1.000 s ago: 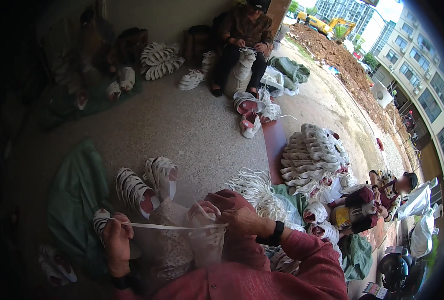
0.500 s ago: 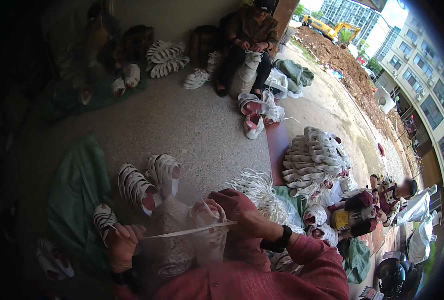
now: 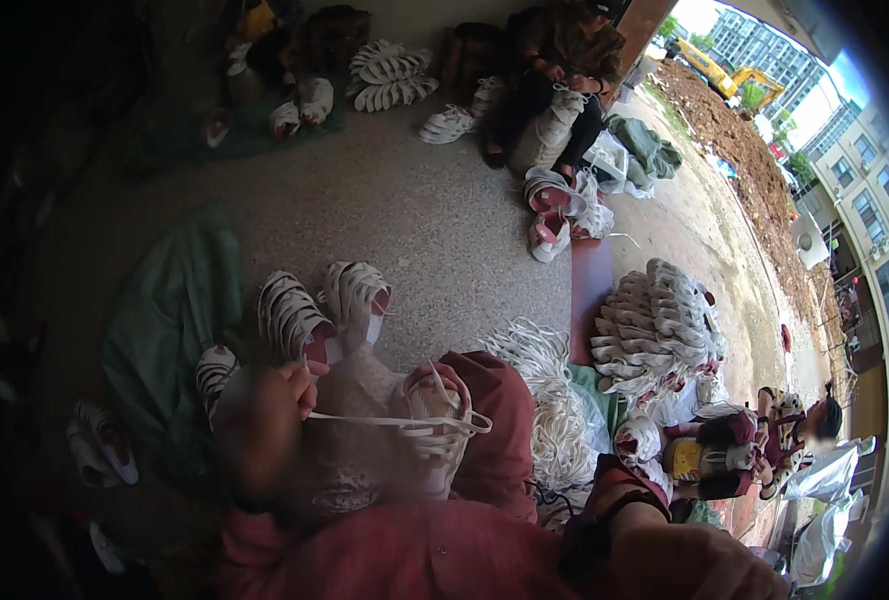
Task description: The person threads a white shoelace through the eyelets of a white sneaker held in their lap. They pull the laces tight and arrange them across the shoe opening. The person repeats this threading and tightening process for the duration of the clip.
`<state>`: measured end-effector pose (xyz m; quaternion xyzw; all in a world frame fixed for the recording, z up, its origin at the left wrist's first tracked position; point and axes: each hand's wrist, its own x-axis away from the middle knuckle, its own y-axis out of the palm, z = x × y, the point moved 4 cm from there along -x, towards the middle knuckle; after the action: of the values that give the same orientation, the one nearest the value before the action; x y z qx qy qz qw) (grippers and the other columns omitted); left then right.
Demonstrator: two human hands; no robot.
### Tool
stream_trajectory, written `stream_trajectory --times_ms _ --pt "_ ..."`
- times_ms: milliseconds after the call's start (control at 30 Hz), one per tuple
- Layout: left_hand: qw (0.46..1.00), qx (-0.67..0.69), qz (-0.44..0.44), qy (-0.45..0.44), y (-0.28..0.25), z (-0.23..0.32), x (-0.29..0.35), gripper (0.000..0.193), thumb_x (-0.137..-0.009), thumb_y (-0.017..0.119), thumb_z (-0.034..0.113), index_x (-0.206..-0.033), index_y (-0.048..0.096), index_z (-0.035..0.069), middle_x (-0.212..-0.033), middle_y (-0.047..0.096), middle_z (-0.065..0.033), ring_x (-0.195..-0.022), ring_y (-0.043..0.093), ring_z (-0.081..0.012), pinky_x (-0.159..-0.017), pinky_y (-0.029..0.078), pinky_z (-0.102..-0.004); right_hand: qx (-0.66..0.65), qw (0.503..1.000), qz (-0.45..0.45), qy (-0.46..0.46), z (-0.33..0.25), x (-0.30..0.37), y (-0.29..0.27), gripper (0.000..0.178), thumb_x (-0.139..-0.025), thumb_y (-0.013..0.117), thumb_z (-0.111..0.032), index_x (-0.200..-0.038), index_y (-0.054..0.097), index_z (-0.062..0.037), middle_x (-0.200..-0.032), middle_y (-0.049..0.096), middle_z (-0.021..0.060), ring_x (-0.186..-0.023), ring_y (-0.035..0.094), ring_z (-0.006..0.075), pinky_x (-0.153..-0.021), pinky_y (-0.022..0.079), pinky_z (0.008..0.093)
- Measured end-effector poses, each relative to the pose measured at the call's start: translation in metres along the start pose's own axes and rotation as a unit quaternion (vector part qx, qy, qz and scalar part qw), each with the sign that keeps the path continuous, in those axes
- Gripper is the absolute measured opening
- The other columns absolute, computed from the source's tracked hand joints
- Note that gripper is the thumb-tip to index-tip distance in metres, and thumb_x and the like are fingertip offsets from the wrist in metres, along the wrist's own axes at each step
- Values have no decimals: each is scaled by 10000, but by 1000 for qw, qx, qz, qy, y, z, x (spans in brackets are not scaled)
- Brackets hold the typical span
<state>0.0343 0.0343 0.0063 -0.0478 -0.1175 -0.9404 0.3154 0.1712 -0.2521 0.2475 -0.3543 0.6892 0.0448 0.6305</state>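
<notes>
The blurred left hand (image 3: 264, 425) pinches a white lace (image 3: 384, 420); the right hand's grip is cut off.

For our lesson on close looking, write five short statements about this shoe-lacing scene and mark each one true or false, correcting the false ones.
1. The left hand pulls a white lace taut. True.
2. The lace runs to a shoe on the person's lap. True.
3. The right hand grips the same lace. False: it is at the lower right, away from the lace, and what it holds cannot be told.
4. Two white strappy shoes stand on the floor just beyond the lap. True.
5. The loose laces piled at the person's right are black. False: they are white.
</notes>
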Motion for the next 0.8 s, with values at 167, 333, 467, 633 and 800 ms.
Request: stream_trajectory --times_ms 167,333,467,633,800 --pt "999 -45 1 -3 6 -2 0 293 -1063 529 259 -1097 695 21 -676 523 53 -573 409 -15 -526 323 -180 -46 999 -13 -13 -3 4 26 117 -841 714 -47 -939 657 -19 -903 687 126 -791 681 259 -706 547 407" --pt "995 -88 -40 -3 12 -32 3 278 -1061 541 241 -1111 707 24 -695 508 62 -620 397 -12 -553 317 -183 -78 996 -35 -18 2 2 48 110 -846 706 -64 -931 656 -15 -894 682 127 -785 674 262 -708 541 408" --pt "977 -194 -73 44 27 -40 0 260 -1049 561 214 -1092 716 9 -713 524 56 -674 442 -26 -600 365 -201 -88 995 -48 -18 2 4 56 108 -850 699 -76 -924 655 -11 -887 678 127 -780 668 264 -710 536 409" --pt "952 -266 -82 128 41 -52 -6 234 -1020 594 195 -1017 723 -1 -762 621 -18 -691 553 -108 -635 437 -261 -102 993 -59 -15 6 4 64 111 -855 691 -93 -916 654 -6 -878 673 128 -773 661 267 -713 529 410" --pt "856 -458 -80 227 57 -28 -6 163 -941 655 224 -908 731 84 -871 647 -64 -874 615 -230 -838 456 -357 -109 990 -84 5 13 3 66 121 -861 683 -109 -907 653 -1 -870 668 128 -767 655 270 -716 523 411"
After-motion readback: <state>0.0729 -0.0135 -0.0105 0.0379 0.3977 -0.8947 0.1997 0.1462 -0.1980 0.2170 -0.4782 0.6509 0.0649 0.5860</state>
